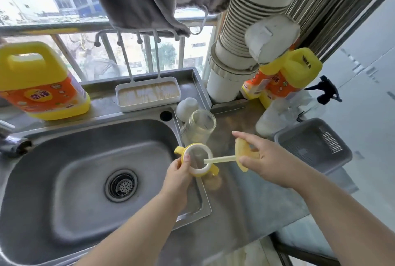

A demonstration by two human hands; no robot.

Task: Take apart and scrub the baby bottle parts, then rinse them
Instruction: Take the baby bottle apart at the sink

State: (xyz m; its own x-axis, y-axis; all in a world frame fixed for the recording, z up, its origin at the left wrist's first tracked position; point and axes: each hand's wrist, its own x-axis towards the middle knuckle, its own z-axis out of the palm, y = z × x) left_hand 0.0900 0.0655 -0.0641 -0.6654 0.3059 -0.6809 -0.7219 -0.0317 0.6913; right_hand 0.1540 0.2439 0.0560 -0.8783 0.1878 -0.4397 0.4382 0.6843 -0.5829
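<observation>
our left hand (178,171) grips the yellow handled collar ring (197,162) by its rim, thumb curled over the edge, above the right rim of the sink (64,158). our right hand (264,158) pinches the yellowish silicone nipple (242,154), from which the straw (219,159) points toward the ring opening. the clear bottle body (199,126) stands apart on the steel counter (245,201), just behind the ring, with a white cap (187,108) behind it.

risks, in our judgement: the nipple is held by fingertips only and may slip if wet; the straw may detach and drop toward the sink drain (121,185); a wide sweep of the ring could tip the bottle body, which stands near the sink edge.

open room lies over the basin to the left and on the bare counter below our hands. the grey basket (314,146) limits movement to the right; the detergent jugs and the pipe stand further back.
</observation>
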